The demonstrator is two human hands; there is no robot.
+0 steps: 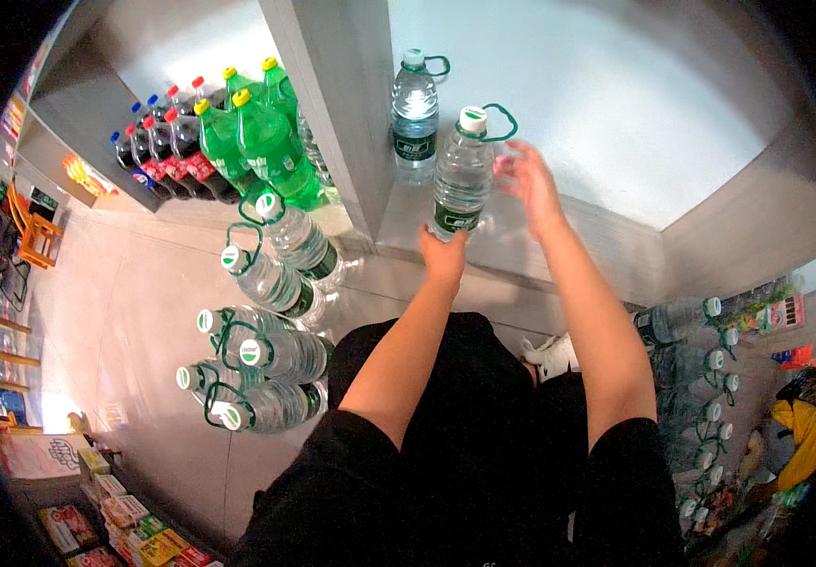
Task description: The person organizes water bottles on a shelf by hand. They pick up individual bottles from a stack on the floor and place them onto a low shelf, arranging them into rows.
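Note:
My left hand (pixel 444 253) grips the lower end of a large clear water bottle (pixel 463 180) with a white cap, a green loop handle and a dark green label. The bottle leans slightly over the bottom board of a shelf bay. Beside its upper part, my right hand (pixel 529 189) is raised with its fingers apart, a little blurred, near the loop handle. Whether a fingertip touches the bottle I cannot tell. Just behind to the left, a second water bottle (pixel 416 118) of the same kind stands upright on the shelf board (pixel 408 222).
Several more water bottles (pixel 280 354) stand on the floor to my left. A grey upright panel (pixel 337 104) divides the bay from green soda bottles (pixel 271 142) and dark cola bottles (pixel 186 142). At right are more bottles (pixel 677 321); boxed goods (pixel 125 510) sit lower left.

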